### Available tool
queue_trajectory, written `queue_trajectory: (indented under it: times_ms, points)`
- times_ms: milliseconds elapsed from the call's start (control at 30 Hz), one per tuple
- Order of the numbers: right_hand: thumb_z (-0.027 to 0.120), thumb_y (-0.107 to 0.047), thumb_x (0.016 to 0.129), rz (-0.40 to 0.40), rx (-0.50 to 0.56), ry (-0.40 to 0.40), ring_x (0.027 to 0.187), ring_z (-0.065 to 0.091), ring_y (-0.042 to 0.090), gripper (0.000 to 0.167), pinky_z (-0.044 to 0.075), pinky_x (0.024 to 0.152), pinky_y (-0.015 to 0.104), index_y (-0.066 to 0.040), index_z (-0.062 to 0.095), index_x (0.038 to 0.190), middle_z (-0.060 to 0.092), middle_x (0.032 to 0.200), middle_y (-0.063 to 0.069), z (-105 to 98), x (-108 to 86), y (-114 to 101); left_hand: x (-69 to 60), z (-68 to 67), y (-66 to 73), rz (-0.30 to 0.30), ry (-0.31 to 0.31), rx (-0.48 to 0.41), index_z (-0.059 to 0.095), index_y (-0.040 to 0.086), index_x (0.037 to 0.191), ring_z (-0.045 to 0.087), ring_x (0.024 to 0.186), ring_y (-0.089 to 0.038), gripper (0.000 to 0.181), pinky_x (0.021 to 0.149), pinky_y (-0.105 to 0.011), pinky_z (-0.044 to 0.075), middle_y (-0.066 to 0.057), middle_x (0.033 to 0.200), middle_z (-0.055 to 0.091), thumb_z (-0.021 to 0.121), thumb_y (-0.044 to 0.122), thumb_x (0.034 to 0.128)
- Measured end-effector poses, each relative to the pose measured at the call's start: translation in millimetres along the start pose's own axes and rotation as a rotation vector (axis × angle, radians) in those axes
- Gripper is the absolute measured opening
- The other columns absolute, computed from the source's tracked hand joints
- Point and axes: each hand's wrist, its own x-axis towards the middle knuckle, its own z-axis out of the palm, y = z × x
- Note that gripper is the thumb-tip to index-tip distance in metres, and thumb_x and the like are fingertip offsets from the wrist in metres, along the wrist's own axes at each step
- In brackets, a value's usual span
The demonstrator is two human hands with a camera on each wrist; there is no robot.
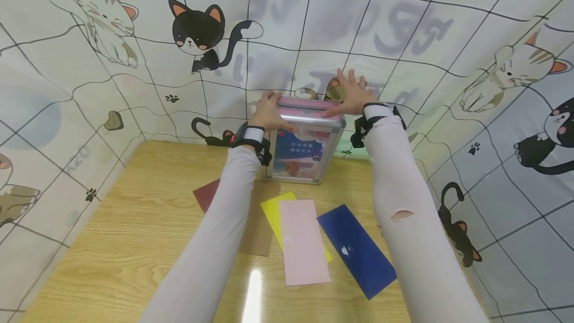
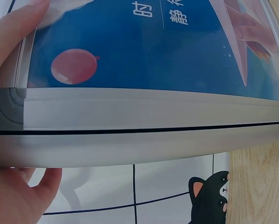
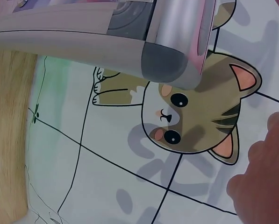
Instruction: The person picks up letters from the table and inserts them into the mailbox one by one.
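A silver-framed box with a pink top and a slot in it stands upright at the back of the table. Its front panel carries a blue picture with white characters and a pink balloon. My left hand grips the box's upper left corner, thumb over the front and fingers round the side, as the left wrist view also shows. Over the upper right corner, my right hand has its fingers spread; the thumb lies at the top edge, and whether it touches is unclear. The right wrist view shows its fingers apart from the box.
Flat paper pieces like envelopes lie before the box: pink, yellow, brown, dark red and blue with a white mark. The pink one overlaps the yellow. A cat-patterned curtain surrounds the wooden table.
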Motion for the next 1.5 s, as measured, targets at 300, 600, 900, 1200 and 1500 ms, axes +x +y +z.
queue_trajectory:
  times_ms: [300,600,900,1200,1500]
  points:
    - [0.068,-0.062,0.064,-0.017,-0.017,0.018,0.129,-0.027,0.04,0.122,-0.006,0.1,0.067,-0.026,-0.018,0.143,-0.028,0.145,0.011,12.5,6.2,9.8,7.4,3.8,-5.2,0.01,0.003,0.014,0.026,0.013,0.143,0.019,0.134,-0.031,0.115,0.102,-0.044,0.034,-0.011,0.149,0.014,0.084,0.047,0.0508]
    - [0.076,-0.05,0.062,-0.066,0.087,0.043,0.131,-0.019,0.045,0.118,0.006,0.101,0.068,-0.022,-0.001,0.147,-0.016,0.15,0.015,51.4,15.3,21.2,6.7,6.3,-1.5,0.005,0.006,0.01,0.025,0.014,0.144,0.018,0.134,-0.031,0.115,0.102,-0.045,0.034,-0.01,0.149,0.014,0.084,0.046,0.0508]
    - [0.084,-0.037,0.058,-0.044,0.269,0.169,0.124,0.03,0.037,0.109,0.032,0.099,0.052,-0.02,0.021,0.146,0.013,0.148,0.015,74.2,14.4,19.1,5.8,6.2,-4.5,0.014,0.002,-0.013,0.025,0.013,0.144,0.019,0.134,-0.032,0.115,0.102,-0.046,0.033,-0.011,0.15,0.012,0.085,0.044,0.0502]
    - [0.083,-0.036,0.059,-0.038,0.255,0.173,0.119,0.034,0.034,0.106,0.034,0.099,0.05,-0.02,0.023,0.145,0.019,0.144,0.015,73.0,17.5,17.5,5.1,2.7,-5.1,0.034,-0.003,0.028,0.025,0.011,0.144,0.019,0.134,-0.032,0.115,0.104,-0.046,0.029,-0.012,0.15,0.012,0.084,0.046,0.0514]
    - [0.083,-0.033,0.06,-0.02,0.266,0.182,0.118,0.035,0.034,0.104,0.034,0.099,0.05,-0.02,0.024,0.144,0.019,0.144,0.015,74.8,17.1,14.7,4.1,-3.8,-8.0,0.08,-0.046,0.07,0.009,0.013,0.147,0.011,0.138,-0.03,0.122,0.109,-0.047,0.018,-0.012,0.151,0.01,0.074,0.061,0.0556]
